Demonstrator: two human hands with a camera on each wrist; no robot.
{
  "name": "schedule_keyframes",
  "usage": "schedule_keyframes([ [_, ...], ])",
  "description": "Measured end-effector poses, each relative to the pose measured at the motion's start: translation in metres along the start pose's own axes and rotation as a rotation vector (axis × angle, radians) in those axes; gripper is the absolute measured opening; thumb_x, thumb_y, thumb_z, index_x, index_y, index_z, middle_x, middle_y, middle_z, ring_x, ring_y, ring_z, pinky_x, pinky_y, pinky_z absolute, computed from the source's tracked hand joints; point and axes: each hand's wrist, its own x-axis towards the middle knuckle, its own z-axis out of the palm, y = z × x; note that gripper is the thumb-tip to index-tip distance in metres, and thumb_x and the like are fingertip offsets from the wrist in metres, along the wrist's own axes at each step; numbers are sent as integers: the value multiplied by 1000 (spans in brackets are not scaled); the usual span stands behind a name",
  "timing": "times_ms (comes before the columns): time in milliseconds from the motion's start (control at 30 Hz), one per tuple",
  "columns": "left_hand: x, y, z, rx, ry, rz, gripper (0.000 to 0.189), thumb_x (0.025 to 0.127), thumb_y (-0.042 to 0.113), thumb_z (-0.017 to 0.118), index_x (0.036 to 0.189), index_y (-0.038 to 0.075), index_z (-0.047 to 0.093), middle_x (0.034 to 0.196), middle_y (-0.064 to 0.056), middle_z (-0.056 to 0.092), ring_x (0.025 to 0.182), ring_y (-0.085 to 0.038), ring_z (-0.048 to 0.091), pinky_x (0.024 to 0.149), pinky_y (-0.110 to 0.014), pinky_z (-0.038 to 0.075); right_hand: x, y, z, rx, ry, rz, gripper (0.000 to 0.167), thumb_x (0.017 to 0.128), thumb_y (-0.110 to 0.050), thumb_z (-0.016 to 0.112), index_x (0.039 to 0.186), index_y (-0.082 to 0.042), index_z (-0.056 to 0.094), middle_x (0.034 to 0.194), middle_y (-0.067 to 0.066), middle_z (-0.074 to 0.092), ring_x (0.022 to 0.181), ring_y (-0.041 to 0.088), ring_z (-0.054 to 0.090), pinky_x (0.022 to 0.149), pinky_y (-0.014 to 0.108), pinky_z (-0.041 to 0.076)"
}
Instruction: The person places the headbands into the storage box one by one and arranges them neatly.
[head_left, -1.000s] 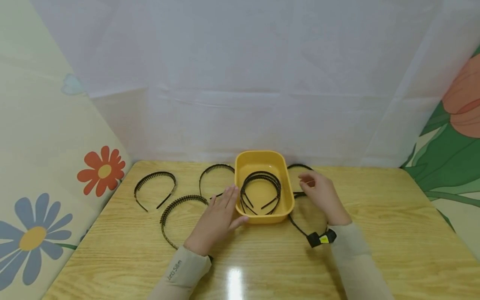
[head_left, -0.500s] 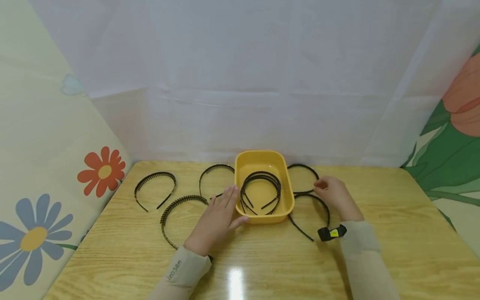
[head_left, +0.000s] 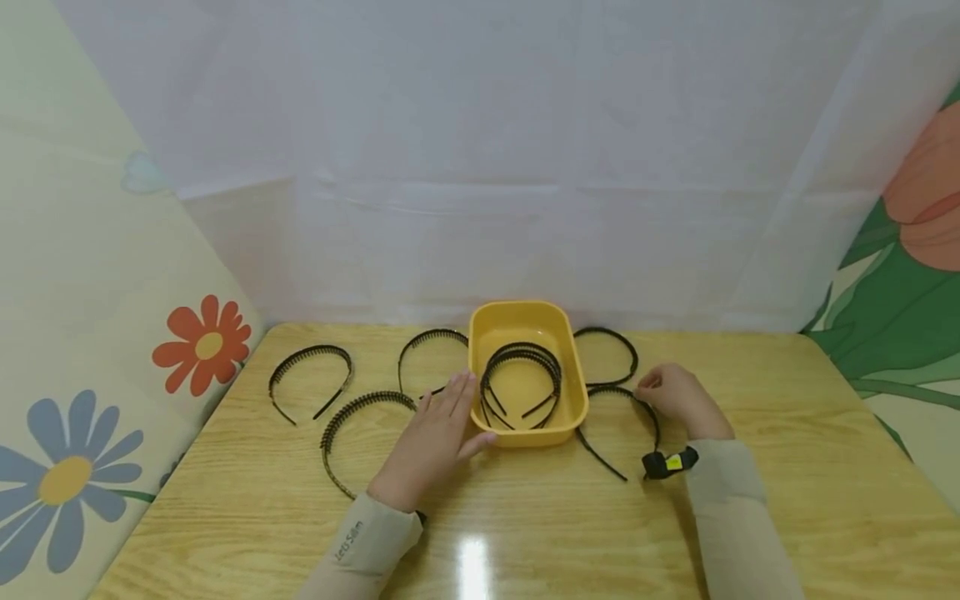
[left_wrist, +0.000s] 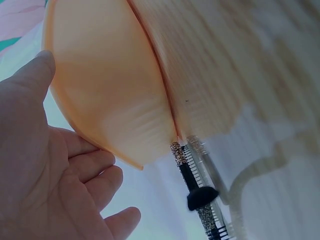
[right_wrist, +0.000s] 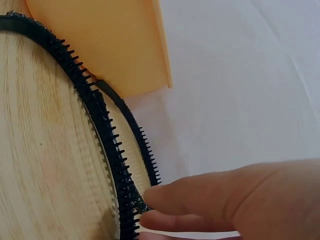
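Note:
A yellow plastic box [head_left: 528,311] holds several black toothed headbands [head_left: 525,353]. My left hand [head_left: 431,442] rests against its left side and front corner; in the left wrist view, the thumb and fingers [left_wrist: 87,167] lie along the rim. To the right of the box, my right hand [head_left: 678,400] is at the right arc of a nearer headband [head_left: 651,406]. Seen from the right wrist, the thumb and fingers are slightly parted, tips right at this headband's toothed band [right_wrist: 107,130]. A farther headband [right_wrist: 135,122] lies just behind it.
On the left side of the wooden table [head_left: 570,542] lie a headband at the far left [head_left: 310,350], a larger one near the left hand [head_left: 367,398] and one partly behind the box [head_left: 433,335]. A white cloth [head_left: 465,167] hangs along the back edge.
My right hand has moved right and then slightly toward me, from beside the box over the farther headband to the nearer headband's right arc. The left hand and the box have stayed put.

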Motion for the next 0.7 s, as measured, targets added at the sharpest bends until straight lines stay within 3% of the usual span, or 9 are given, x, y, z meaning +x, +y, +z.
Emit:
schedule_keyframes([
  [400,0,-2,0,-13,-14,-10,89,102,56,49,160,-3,14,166,-21,15,153,-35,16,123,-60,14,-1,5,-1,49,-68,18,21,95,-5,65,110,10,67,107,24,67,91,31,66,77,43,58],
  [700,0,-2,1,-11,-15,-10,89,102,56,49,160,-3,15,166,-21,15,153,-35,16,122,-60,15,-2,6,-4,48,-73,3,21,95,-3,65,110,10,69,105,23,68,84,26,67,71,39,60],
])
